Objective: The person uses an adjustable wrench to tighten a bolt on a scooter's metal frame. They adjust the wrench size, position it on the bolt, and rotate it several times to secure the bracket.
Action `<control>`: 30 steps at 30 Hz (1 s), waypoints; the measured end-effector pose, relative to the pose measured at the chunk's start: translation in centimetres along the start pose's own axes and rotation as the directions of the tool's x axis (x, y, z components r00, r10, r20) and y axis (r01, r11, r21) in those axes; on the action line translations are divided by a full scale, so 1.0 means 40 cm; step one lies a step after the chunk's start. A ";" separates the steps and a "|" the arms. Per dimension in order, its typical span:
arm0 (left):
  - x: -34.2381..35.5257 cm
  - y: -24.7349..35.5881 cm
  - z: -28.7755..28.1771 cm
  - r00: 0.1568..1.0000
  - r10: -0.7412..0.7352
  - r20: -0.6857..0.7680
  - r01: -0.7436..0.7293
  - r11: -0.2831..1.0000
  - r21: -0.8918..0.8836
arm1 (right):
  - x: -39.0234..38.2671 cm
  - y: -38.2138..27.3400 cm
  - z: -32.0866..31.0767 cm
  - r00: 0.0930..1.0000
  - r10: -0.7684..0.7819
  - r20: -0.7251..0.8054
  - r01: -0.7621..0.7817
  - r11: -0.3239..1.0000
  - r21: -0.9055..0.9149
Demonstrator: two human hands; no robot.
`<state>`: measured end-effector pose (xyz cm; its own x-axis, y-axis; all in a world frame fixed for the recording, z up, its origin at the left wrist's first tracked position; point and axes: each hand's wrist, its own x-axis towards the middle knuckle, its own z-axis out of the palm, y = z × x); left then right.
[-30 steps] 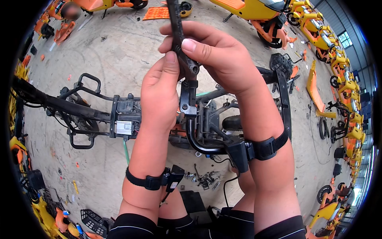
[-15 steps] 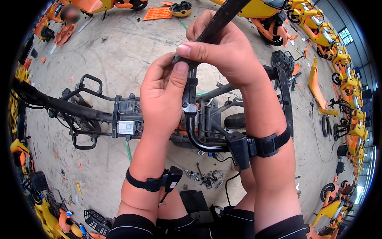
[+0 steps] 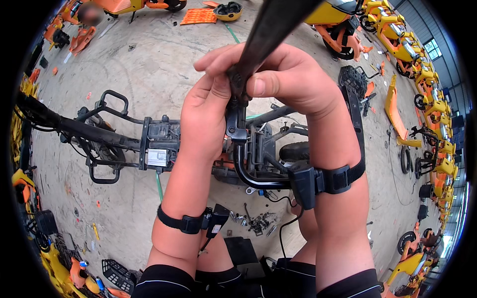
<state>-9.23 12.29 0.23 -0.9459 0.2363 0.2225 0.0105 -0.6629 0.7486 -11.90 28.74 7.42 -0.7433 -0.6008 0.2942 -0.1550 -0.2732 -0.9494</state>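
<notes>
Concrete floor (image 3: 154, 57), scattered metal hardware (image 3: 260, 224), black crate (image 3: 118, 274)

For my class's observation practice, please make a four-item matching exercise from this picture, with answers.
Things:
1. Dark bar
2. Silver box
3. Rectangular mat
4. Small loose parts

Descriptions:
A. On the frame
B. Scattered over the floor
C. Between the left hand and right hand
D. Orange

Pairs: 1-C, 2-A, 3-D, 4-B
</notes>
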 end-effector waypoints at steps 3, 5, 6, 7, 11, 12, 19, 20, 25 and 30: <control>-0.001 0.008 0.020 0.994 -0.030 -0.106 0.042 0.993 0.112 | 0.005 0.000 -0.003 0.999 0.011 -0.044 -0.017 0.989 -0.145; -0.006 0.009 0.034 0.983 0.046 -0.175 -0.017 0.986 0.163 | 0.011 0.008 0.013 0.993 -0.011 -0.121 -0.011 0.984 -0.179; -0.006 0.001 0.028 0.978 0.113 -0.174 -0.082 0.981 0.177 | 0.014 0.015 0.014 0.990 -0.037 -0.135 0.007 0.975 -0.223; -0.006 -0.005 0.023 0.969 0.180 -0.172 -0.147 0.971 0.191 | 0.019 0.021 0.019 0.987 -0.064 -0.148 0.023 0.963 -0.267; -0.022 0.009 0.002 0.973 0.212 -0.087 -0.192 0.961 0.197 | 0.023 0.023 0.035 0.967 -0.029 -0.251 -0.031 0.973 -0.229; -0.026 0.017 0.009 0.970 0.239 -0.054 -0.220 0.946 0.237 | 0.025 0.019 0.040 0.966 -0.016 -0.258 -0.047 0.971 -0.236; -0.021 0.007 0.018 0.955 0.287 -0.071 -0.263 0.936 0.234 | 0.022 0.013 0.038 0.964 0.030 -0.266 -0.109 0.950 -0.291; -0.020 0.011 0.021 0.964 0.259 -0.061 -0.239 0.944 0.226 | 0.020 0.011 0.039 0.964 0.041 -0.262 -0.119 0.950 -0.289; -0.018 0.018 0.013 0.982 0.180 -0.057 -0.171 0.975 0.142 | 0.023 0.033 0.030 0.978 0.007 -0.208 -0.034 0.992 -0.125; -0.008 0.022 0.008 0.995 0.079 -0.062 -0.076 0.996 0.043 | 0.030 0.034 0.037 0.985 -0.028 -0.172 0.008 0.993 -0.116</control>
<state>-8.83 11.85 1.02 -0.9604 0.1389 0.2414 0.0962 -0.6479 0.7556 -12.05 26.54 6.65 -0.8395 -0.4547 0.2975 -0.2357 -0.1887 -0.9533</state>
